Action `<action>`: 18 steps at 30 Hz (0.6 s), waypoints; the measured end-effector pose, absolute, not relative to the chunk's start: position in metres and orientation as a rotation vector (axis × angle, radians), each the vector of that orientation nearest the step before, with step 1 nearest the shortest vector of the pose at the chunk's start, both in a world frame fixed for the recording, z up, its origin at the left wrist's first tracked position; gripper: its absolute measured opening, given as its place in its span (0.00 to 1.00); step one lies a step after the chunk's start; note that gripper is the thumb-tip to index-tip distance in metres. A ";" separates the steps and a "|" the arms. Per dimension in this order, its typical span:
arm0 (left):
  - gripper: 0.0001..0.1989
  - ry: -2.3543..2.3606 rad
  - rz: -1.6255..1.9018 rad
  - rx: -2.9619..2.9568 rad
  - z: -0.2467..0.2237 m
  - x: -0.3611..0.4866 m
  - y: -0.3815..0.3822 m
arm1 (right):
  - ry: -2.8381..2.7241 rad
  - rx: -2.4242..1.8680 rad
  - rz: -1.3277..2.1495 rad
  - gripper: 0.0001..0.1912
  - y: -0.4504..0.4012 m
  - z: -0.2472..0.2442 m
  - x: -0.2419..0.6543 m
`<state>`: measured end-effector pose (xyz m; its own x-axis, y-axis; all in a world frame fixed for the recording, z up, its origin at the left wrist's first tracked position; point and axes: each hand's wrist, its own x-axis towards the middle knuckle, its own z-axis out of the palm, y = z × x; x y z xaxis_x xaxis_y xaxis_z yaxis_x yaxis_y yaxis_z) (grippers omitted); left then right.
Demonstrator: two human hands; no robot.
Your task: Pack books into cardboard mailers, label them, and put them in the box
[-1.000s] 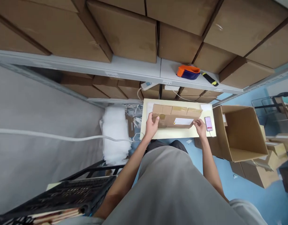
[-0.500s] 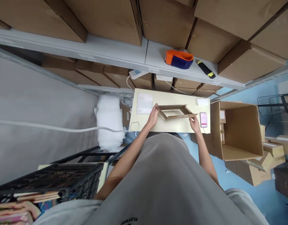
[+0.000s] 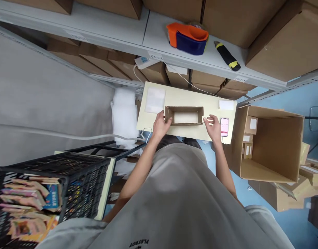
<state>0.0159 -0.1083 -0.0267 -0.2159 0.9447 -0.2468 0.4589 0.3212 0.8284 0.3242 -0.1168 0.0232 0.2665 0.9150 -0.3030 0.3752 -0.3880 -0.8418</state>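
Observation:
A small brown cardboard box (image 3: 184,124), squared up and without a top, stands on the pale table (image 3: 187,133). Its light inside floor shows. My left hand (image 3: 161,127) pinches the box's left end, thumb at the near corner and fingers on the outer side. Beside the right end, my right hand (image 3: 213,128) has its fingers apart; its thumb tip comes close to the box wall, and I cannot tell if it touches. Just right of that hand lies a phone (image 3: 224,126) with a lit pink screen.
A white sheet (image 3: 155,100) lies at the table's left, a white slip (image 3: 226,104) at its right. The shelf above holds an orange-and-blue tape dispenser (image 3: 188,38) and a cutter (image 3: 227,56). A large carton (image 3: 275,138) stands right, a black crate (image 3: 86,186) of books lower left.
The cardboard piece went from a slanted, skewed frame between both hands to a squared box standing on the table. My right hand let go of its right end. The camera view shifted.

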 end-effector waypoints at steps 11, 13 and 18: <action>0.19 1.916 0.619 1.426 -0.013 0.010 -0.112 | -1.566 -2.009 0.950 0.22 -0.087 0.009 0.301; 0.21 1.899 0.647 1.475 -0.010 0.007 -0.108 | -1.580 -2.049 0.900 0.22 -0.090 0.011 0.298; 0.23 1.827 0.655 1.581 0.003 0.000 -0.094 | -1.551 -2.167 0.785 0.23 -0.094 0.015 0.282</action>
